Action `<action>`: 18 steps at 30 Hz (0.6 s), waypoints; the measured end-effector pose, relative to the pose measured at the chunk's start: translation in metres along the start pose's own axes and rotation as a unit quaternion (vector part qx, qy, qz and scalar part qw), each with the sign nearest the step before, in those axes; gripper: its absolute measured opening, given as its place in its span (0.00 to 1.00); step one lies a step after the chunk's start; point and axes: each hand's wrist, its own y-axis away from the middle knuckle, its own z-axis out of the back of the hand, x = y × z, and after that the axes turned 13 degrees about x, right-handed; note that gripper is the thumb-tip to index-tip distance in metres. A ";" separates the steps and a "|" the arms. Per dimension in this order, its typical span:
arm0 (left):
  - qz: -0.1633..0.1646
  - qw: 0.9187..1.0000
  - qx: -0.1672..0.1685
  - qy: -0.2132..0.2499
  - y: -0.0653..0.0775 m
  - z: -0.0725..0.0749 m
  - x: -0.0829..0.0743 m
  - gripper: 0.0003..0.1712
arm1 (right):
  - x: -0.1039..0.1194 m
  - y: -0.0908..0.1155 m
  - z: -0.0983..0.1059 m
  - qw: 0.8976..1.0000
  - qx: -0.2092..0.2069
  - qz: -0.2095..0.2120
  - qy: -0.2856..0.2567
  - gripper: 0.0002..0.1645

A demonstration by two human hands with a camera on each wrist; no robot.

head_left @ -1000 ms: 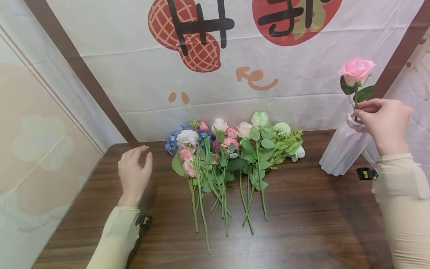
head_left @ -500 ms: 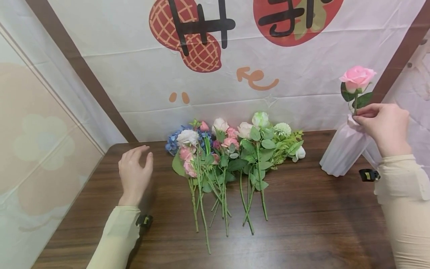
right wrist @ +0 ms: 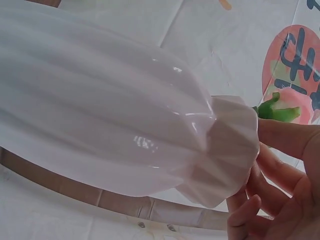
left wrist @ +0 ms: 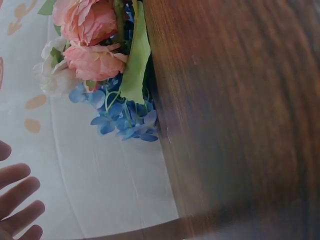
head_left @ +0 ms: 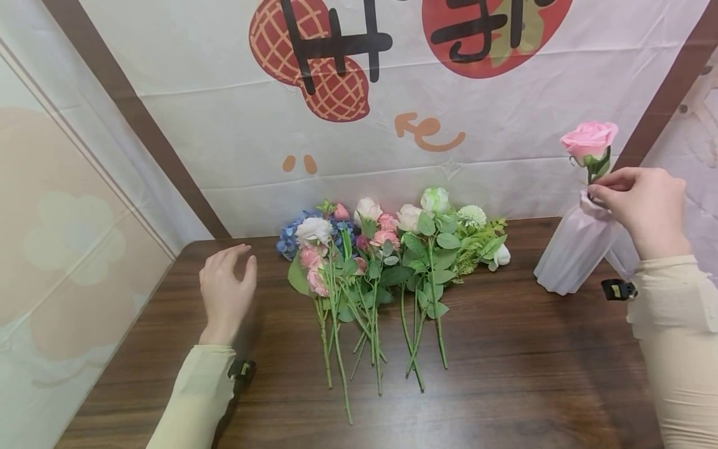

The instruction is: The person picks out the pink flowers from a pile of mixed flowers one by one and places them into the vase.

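A pink rose [head_left: 590,141] stands in the mouth of a white fluted vase [head_left: 573,249] at the right of the table. My right hand [head_left: 645,202] pinches its stem between thumb and fingertips, right at the vase's rim. In the right wrist view the vase [right wrist: 105,110] fills the left side, its ruffled neck beside my fingers, and part of the rose [right wrist: 295,102] shows behind them. My left hand [head_left: 227,290] holds nothing, its fingers loosely bent over the table's left side. Left of centre, near it, lie a blue hydrangea [head_left: 288,240] and a white flower [head_left: 314,231].
Several artificial flowers lie in a row across the wooden table [head_left: 493,386], stems toward me. Among them are pink blooms [head_left: 316,280], a pale green rose [head_left: 434,199] and a green pompom flower [head_left: 471,216]. A printed cloth [head_left: 196,125] hangs behind the table's back edge.
The pink rose has sunk lower into the vase and turned, its leaves now to the right under the bloom. My right hand stays at the rim; the left hand is nearly still.
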 end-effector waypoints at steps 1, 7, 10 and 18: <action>0.000 1.000 0.000 -0.001 0.000 0.000 0.000 0.13 | 0.000 0.000 0.000 1.000 -0.002 -0.002 -0.001 0.22; -0.001 1.000 -0.002 -0.003 0.001 0.000 -0.001 0.13 | 0.003 -0.002 -0.001 1.000 -0.026 -0.007 -0.016 0.23; -0.001 1.000 -0.001 -0.002 0.001 0.001 -0.001 0.13 | 0.003 -0.004 -0.002 0.999 -0.033 -0.005 -0.016 0.22; -0.004 1.000 -0.003 -0.005 0.000 0.002 0.000 0.14 | 0.001 -0.005 -0.003 0.998 -0.049 -0.016 -0.020 0.22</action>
